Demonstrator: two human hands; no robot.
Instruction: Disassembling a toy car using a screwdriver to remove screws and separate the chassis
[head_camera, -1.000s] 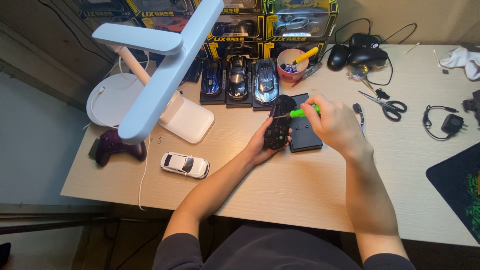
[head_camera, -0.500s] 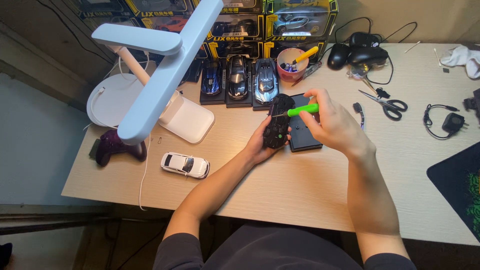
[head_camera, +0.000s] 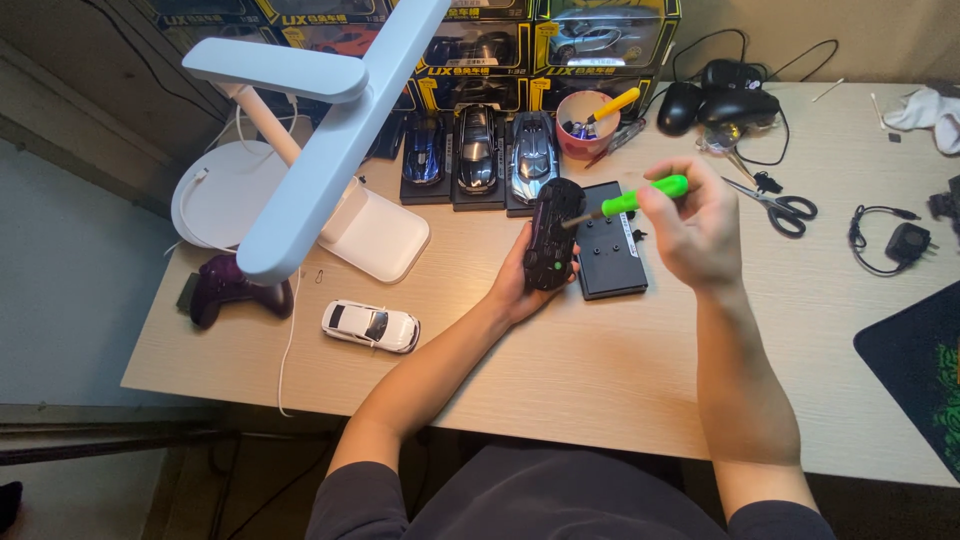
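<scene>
Centre frame: black model car (head_camera: 553, 235), underside up, cradled in left hand (head_camera: 520, 285), fingers wrapped beneath to steady it. Right hand (head_camera: 695, 225) pinches green-handled screwdriver (head_camera: 630, 200), tip angled onto the chassis. Black base plate (head_camera: 610, 255) lies just beside, on the desk (head_camera: 600, 370).

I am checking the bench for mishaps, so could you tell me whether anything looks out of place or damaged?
Nothing stands out. The left hand holds a black toy car underside up, and the right hand puts a green screwdriver to it. Nothing looks spilled.

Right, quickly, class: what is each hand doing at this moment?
Left hand: closed around the black toy car, underside up.
Right hand: closed on the green-handled screwdriver, tip at the car.
</scene>
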